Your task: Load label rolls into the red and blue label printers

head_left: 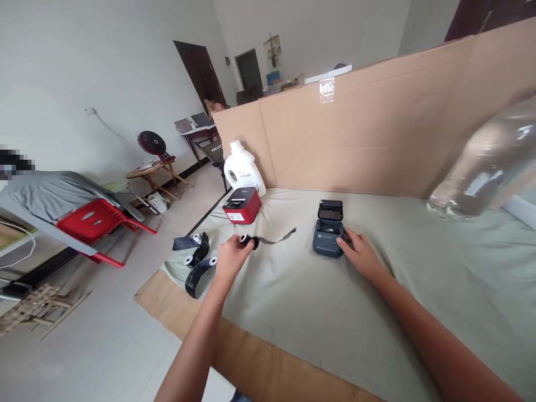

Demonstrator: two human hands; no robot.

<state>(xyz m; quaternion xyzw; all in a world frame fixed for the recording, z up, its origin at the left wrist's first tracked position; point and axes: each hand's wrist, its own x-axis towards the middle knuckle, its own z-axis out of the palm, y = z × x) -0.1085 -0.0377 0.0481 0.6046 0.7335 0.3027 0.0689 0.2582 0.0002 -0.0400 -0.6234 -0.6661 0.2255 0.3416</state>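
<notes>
In my left hand (230, 255) is a small roll of dark tape (248, 241) with a white core. Its loose strip (278, 238) trails off to the right and curls up at the end. My right hand (359, 252) grips the right side of a dark blue portable label printer (326, 244), thumb at its front corner. The printer's lid (330, 210) stands raised at the back. Left of my left hand lie several more dark rolls (200, 248), partly unwound, their white cores showing.
A red and black printer (242, 206) stands before a white jug (243, 167). Behind the cloth-covered table (288, 301) rises a cardboard panel (355, 134). At the right is a clear plastic-wrapped bundle (481, 167). A person in grey sits on a red chair (94, 223) at left.
</notes>
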